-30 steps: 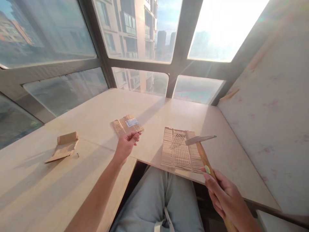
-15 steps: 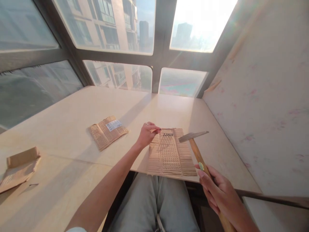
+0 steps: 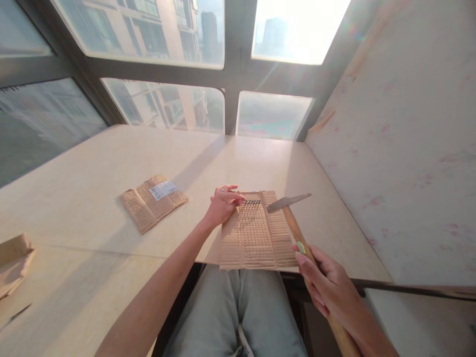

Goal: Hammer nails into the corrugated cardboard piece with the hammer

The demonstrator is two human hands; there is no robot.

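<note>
A corrugated cardboard sheet [image 3: 281,238] lies at the table's front edge, dotted with rows of small holes. Near its far end a row of several dark nails [image 3: 253,202] stands up, casting long slanting shadows. My left hand [image 3: 221,206] rests at the sheet's far left corner, thumb and forefinger pinched on a nail at the row's left end, mostly hidden by the fingertips. Gripped around its wooden handle, a hammer [image 3: 294,225] is in my right hand [image 3: 329,277]. The metal head hangs above the sheet's right part, apart from the nails.
Another cardboard piece [image 3: 143,208] with a white label lies to the left on the pale table [image 3: 156,148]. At the far left are a folded cardboard tray [image 3: 17,263] and a loose nail [image 3: 20,311]. A patterned wall [image 3: 401,163] bounds the right; windows stand behind.
The view has shifted, so the table things appear further left. My left fingers have come down from above the sheet to the row's left end. The hammer stays raised in my right hand.
</note>
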